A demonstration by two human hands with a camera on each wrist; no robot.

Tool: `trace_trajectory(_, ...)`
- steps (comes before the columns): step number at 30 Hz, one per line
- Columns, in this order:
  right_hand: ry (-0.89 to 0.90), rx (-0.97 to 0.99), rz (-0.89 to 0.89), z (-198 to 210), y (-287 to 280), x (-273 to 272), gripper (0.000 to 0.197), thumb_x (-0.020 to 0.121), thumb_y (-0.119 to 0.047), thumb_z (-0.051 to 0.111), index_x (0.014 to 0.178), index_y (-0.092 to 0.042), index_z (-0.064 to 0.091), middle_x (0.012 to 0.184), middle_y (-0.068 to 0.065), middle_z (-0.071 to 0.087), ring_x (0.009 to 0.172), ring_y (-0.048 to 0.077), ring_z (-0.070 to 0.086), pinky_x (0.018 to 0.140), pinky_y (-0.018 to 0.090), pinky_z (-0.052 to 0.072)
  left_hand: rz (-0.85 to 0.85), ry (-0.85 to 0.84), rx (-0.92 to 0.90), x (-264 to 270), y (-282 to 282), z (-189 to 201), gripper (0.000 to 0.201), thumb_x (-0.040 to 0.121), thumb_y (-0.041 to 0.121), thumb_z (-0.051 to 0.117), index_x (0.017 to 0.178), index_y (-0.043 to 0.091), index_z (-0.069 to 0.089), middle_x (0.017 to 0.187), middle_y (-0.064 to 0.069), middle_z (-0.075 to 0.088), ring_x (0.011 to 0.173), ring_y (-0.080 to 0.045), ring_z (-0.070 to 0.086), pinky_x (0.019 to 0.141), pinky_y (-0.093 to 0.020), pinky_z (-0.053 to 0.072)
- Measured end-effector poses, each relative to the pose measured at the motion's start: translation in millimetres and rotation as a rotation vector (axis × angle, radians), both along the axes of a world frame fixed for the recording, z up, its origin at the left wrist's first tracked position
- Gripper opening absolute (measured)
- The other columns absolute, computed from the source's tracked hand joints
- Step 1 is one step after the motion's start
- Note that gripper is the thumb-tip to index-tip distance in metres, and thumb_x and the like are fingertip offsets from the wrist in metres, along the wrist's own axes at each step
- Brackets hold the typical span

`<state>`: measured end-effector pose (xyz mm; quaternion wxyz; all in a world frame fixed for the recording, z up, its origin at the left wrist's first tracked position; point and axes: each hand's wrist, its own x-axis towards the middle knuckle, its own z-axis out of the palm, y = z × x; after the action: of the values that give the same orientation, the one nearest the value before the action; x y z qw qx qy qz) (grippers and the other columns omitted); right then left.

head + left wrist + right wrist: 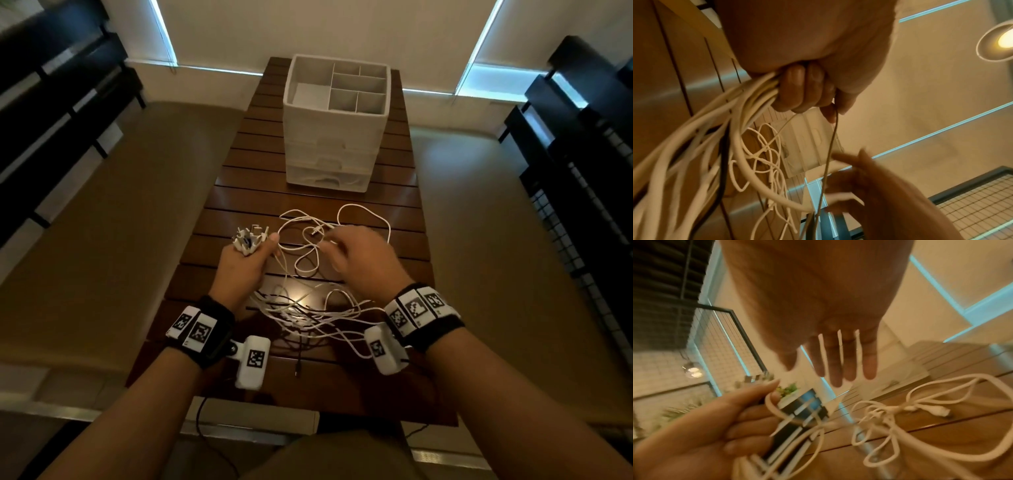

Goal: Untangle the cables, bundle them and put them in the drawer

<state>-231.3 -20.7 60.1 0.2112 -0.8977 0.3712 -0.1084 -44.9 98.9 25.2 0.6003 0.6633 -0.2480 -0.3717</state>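
Untangling in hand: one fist gathered the plug ends while the other hand reached into the loops.

Nearest, loose cables (308, 318) sagged between the wrists onto the tabletop (239, 192). The left hand (245, 270), at ten o'clock of them, held its fingers (795, 91) curled tight round a bunch of connector ends (248, 240). The right hand (363, 260), fingers straight and spread, holding nothing, hovered over the tangled loops (308, 240) at twelve o'clock. Next it likely needed to pinch one strand free. Farthest stood the drawer unit (335, 126), drawers closed.
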Motion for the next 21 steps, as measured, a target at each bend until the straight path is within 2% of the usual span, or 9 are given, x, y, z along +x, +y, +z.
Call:
trace_trajectory(2,-0.059,0.215,0.227,2,17,18,0.057,0.099,-0.064,0.052,0.143,-0.029,0.056,0.111,-0.010,0.070,0.098,0.006,0.064,0.084,0.030,0.054,-0.020,-0.002,-0.050,-2,-2,10,0.032,0.098,0.036,0.072,0.070,0.022,0.070,0.058,0.000,0.045,0.051,-0.014,0.039,0.052,-0.027,0.035)
trace_trajectory(4,0.024,0.241,0.364,-6,29,26,0.048,0.103,-0.055,0.055,0.141,-0.026,0.056,0.088,-0.011,0.067,0.076,0.004,0.061,0.078,0.032,0.056,-0.033,-0.020,-0.091,-2,-3,20,0.034,0.099,0.037,0.070,0.069,0.022,0.067,0.055,0.003,0.046,0.049,-0.013,0.040,0.051,-0.026,0.036)
trace_trajectory(6,0.002,0.144,0.301,-17,25,21,0.026,0.108,-0.040,0.052,0.121,-0.021,0.065,0.075,-0.012,0.058,0.065,0.010,0.055,0.074,0.045,0.056,0.001,-0.024,-0.103,2,-3,27,0.038,0.101,0.038,0.067,0.067,0.020,0.065,0.050,0.007,0.044,0.043,-0.009,0.037,0.044,-0.021,0.032)
trace_trajectory(9,0.062,-0.012,0.082,-24,3,-6,0.017,0.109,-0.033,0.046,0.111,-0.023,0.059,0.077,-0.010,0.060,0.071,0.020,0.061,0.066,0.041,0.051,0.129,0.120,-0.111,19,1,30,0.045,0.101,0.042,0.066,0.061,0.023,0.055,0.050,0.009,0.037,0.040,-0.007,0.030,0.040,-0.018,0.024)
trace_trajectory(12,0.417,-0.156,-0.057,-31,-21,-46,0.019,0.101,-0.028,0.054,0.120,-0.025,0.056,0.098,0.002,0.071,0.093,0.030,0.068,0.073,0.038,0.048,0.165,0.214,-0.142,30,5,25,0.047,0.102,0.045,0.062,0.066,0.020,0.047,0.047,0.008,0.031,0.038,-0.008,0.026,0.041,-0.018,0.021)
trace_trajectory(14,0.680,-0.165,-0.081,-37,-29,-60,0.025,0.099,-0.034,0.055,0.121,-0.024,0.059,0.115,0.005,0.072,0.111,0.031,0.064,0.094,0.044,0.048,0.143,0.218,-0.146,29,6,22,0.050,0.103,0.049,0.059,0.066,0.018,0.046,0.046,0.007,0.029,0.039,-0.009,0.024,0.042,-0.020,0.019)
trace_trajectory(16,0.858,-0.033,-0.103,-32,-30,-59,0.035,0.102,-0.044,0.048,0.125,-0.023,0.063,0.130,0.008,0.066,0.126,0.033,0.055,0.109,0.051,0.037,0.115,0.215,-0.138,28,5,20,0.052,0.100,0.056,0.059,0.066,0.018,0.046,0.047,0.007,0.028,0.040,-0.009,0.024,0.042,-0.022,0.018)
trace_trajectory(19,0.803,0.081,-0.037,-12,-28,-41,0.054,0.101,-0.045,0.054,0.149,-0.022,0.046,0.151,0.013,0.048,0.141,0.036,0.041,0.116,0.058,0.032,0.072,0.191,-0.108,28,4,23,0.052,0.091,0.063,0.062,0.065,0.020,0.048,0.049,0.007,0.031,0.043,-0.010,0.026,0.043,-0.024,0.020)
trace_trajectory(21,0.469,0.002,0.071,5,-22,-19,0.073,0.098,-0.041,0.062,0.161,-0.024,0.030,0.162,0.012,0.036,0.148,0.033,0.034,0.122,0.055,0.031,0.059,0.184,-0.103,26,3,26,0.049,0.095,0.058,0.063,0.067,0.021,0.049,0.051,0.008,0.034,0.045,-0.011,0.027,0.043,-0.024,0.022)
